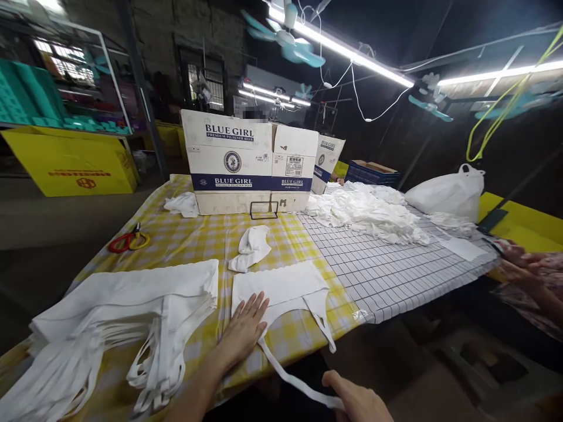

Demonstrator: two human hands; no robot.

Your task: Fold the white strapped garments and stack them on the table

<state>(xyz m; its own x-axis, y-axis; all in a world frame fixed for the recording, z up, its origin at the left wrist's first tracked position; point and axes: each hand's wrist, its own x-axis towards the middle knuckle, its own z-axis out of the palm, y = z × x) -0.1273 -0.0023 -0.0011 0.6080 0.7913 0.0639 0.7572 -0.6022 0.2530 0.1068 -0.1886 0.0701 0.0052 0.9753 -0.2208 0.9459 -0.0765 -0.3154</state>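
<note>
A white cloth piece with two straps [281, 284] lies flat on the yellow checked tablecloth [197, 237]. My left hand [244, 325] presses flat on its lower left part, fingers stretched out. My right hand [358, 401], off the table's front edge, pinches the end of one long white strap [290, 378] pulled out from the piece. To the left lies a stack of the same white strapped pieces [123, 316]. A crumpled white piece [251, 247] lies just beyond.
Blue Girl cardboard boxes [246, 161] stand at the back. Red and yellow scissors [129, 240] lie at left. A heap of white cloth [365, 214] and a white plastic bag [448, 193] sit on the grey grid cloth [387, 269]. Another person's hands [523, 261] are at right.
</note>
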